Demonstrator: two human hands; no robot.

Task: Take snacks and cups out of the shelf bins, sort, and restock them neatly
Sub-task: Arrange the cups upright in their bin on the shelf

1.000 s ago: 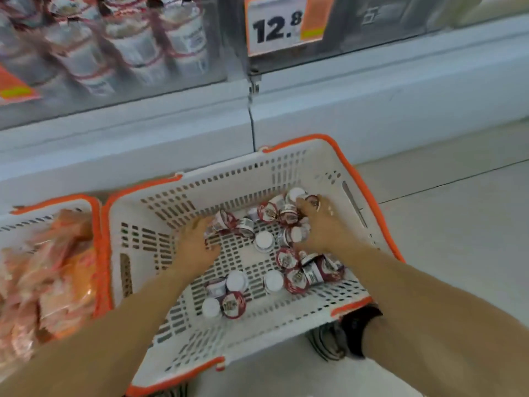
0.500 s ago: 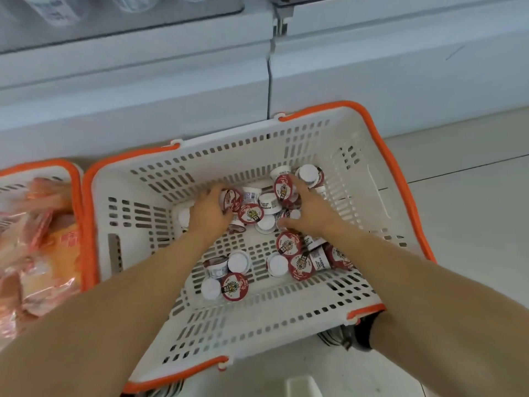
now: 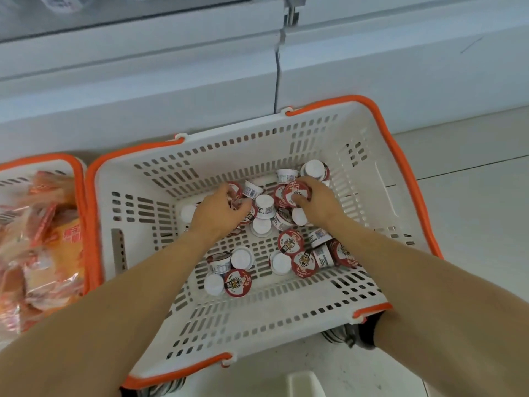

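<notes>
A white basket with an orange rim [image 3: 406, 173] sits on the floor below me. Several small cups with red lids and white bottoms [image 3: 289, 242] lie scattered in it. My left hand [image 3: 216, 213] reaches into the far pile, fingers curled round a red-lidded cup [image 3: 243, 206]. My right hand [image 3: 317, 200] grips another red-lidded cup [image 3: 294, 193] at the back of the basket. More cups [image 3: 229, 270] lie nearer me, untouched.
A second orange-rimmed basket [image 3: 77, 179] stands at the left, filled with orange snack packets [image 3: 43, 239]. A white cabinet base [image 3: 200, 90] runs behind both baskets. Tiled floor [image 3: 472, 210] lies to the right. A dark shoe [image 3: 352, 333] shows under the basket's near corner.
The view has tilted down, so the shelf and price tag left the frame. Both hands have drawn closer together over the far pile of cups and closed on cups there.
</notes>
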